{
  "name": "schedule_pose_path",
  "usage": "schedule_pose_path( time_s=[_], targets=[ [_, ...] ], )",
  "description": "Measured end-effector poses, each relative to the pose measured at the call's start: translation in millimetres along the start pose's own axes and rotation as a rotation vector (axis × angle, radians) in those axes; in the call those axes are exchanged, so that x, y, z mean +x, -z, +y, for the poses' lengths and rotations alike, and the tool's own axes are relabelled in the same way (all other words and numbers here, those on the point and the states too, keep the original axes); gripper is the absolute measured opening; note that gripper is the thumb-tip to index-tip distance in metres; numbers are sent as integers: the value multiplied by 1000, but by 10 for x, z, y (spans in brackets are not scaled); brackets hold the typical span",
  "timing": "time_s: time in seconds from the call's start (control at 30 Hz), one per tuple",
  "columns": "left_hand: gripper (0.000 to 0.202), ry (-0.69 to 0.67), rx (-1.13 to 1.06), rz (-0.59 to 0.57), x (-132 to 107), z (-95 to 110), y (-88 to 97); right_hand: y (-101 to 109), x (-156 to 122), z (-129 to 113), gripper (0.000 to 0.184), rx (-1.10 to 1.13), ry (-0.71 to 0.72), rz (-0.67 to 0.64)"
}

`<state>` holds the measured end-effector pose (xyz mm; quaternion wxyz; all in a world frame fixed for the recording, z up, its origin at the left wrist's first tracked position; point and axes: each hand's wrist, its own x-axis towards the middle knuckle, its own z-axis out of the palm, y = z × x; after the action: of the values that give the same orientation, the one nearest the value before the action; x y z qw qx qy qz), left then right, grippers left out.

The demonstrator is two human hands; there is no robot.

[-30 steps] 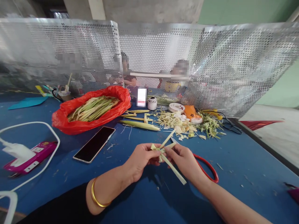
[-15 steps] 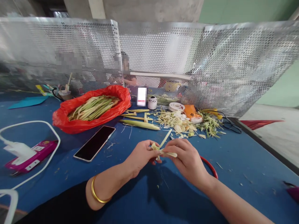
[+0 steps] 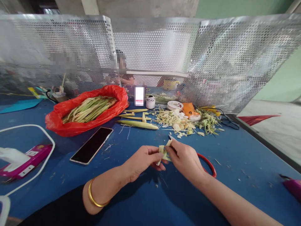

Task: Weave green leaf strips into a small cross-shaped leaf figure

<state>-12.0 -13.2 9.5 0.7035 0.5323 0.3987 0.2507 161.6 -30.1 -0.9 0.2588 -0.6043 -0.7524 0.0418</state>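
Note:
Pinched between thumb and fingers of my left hand (image 3: 143,160) is a small folded leaf strip (image 3: 161,149), pale green and partly hidden by the fingertips. My right hand (image 3: 185,157) is closed on a free end of the same strip, which stands up above its fingertips. Both hands meet over the blue table (image 3: 131,207). Beneath my right hand a red loop handle (image 3: 210,163) shows to the right, and a dark pointed tip (image 3: 171,137) shows beyond the fingers; the hand hides what lies between them.
A red plastic bag (image 3: 56,125) of long leaf strips (image 3: 91,108) lies left, behind a phone (image 3: 92,146). Further left is a purple power strip (image 3: 25,163). Leaf scraps (image 3: 176,121), a tape roll (image 3: 174,105) and a spool (image 3: 150,102) sit before a perforated metal screen (image 3: 150,44).
My right fingers have moved up along the leaf, and its long upright end now sits in their pinch. The end that pointed right is out of sight. The view has shifted slightly right.

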Motion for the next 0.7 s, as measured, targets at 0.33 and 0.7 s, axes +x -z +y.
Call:
schedule_pose_path(
  time_s=[0.33, 0.7],
  targets=[
    [16, -71, 33, 237, 45, -29, -7, 166, 46, 6, 17, 52, -22, -100],
    [13, -20, 13, 228, 67, -1, 81, 364, 57, 136, 18, 456, 34, -77]
  ],
)
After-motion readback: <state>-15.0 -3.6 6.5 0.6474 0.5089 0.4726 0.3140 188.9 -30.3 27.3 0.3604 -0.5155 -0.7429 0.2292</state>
